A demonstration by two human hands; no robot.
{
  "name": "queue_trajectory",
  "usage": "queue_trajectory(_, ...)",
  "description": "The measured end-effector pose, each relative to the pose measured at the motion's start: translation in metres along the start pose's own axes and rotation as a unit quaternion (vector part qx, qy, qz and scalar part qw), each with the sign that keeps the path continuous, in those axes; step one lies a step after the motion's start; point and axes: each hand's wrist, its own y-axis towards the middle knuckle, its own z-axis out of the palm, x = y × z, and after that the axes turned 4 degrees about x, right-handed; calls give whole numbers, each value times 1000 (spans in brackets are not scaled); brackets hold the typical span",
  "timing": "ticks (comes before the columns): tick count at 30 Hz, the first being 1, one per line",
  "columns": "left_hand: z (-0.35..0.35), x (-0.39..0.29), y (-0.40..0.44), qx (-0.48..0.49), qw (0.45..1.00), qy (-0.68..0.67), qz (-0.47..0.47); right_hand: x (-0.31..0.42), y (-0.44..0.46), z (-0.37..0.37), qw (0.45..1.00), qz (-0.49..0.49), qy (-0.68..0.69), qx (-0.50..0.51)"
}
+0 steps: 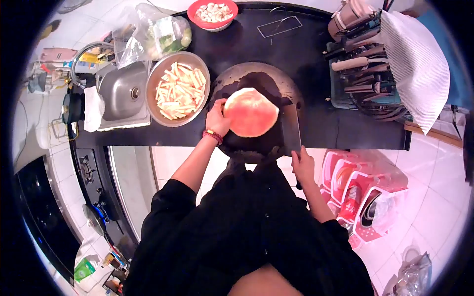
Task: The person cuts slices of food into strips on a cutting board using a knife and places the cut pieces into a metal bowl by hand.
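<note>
A cut piece of watermelon (pixel 251 114) lies with its red flesh facing up on a round, dark, wet-looking board (pixel 291 86). My left hand (pixel 217 118) grips its left edge, the thumb and fingers partly hidden by the fruit. In my right hand (pixel 302 165) is a cleaver (pixel 291 129), closed around the handle at the counter's front edge. Its wide blade points away from me over the board's right side, apart from the watermelon. To the left of the board stands a metal bowl (pixel 152 93) full of pale cut strips (pixel 180 93).
A steel sink (pixel 118 93) is at the left, with a plastic bag of green produce (pixel 173 42) behind it. A red bowl of white pieces (pixel 213 12) and a wire rack (pixel 279 26) sit at the back. Utensils fill a tray (pixel 340 93) at right; pink baskets (pixel 365 192) stand below.
</note>
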Motion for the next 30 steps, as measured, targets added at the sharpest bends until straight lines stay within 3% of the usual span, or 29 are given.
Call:
queue_trajectory(4,-2,-6,-16,27,999,-24,-22,11,4,-6,999,-28,-26,-5)
queue_trajectory(5,1,-3,-16,4,1000,-3,16,18,3,-10,1000,7,-1,20)
queue_trajectory(7,2,1,-13,1,1000,-15,5,36,3,-19,998,43,21,46)
queue_trajectory(10,1,3,-14,11,1000,-2,-2,59,2,-29,990,71,115,47)
queue_trajectory(12,3,14,-12,39,999,33,-2,82,-2,-38,975,85,206,-4)
queue_trajectory(14,1,12,-14,40,999,9,-18,94,1,-42,973,82,212,-28)
queue_trajectory(16,2,10,-11,5,1000,17,-1,111,3,-50,970,10,243,-22)
queue_trajectory(20,5,20,6,-11,999,-39,19,153,10,-55,971,13,238,15)
queue_trajectory(22,-2,8,8,-8,999,-17,35,159,17,-49,966,29,249,69)
queue_trajectory(30,-2,13,29,-5,994,23,102,172,33,-43,971,60,208,105)
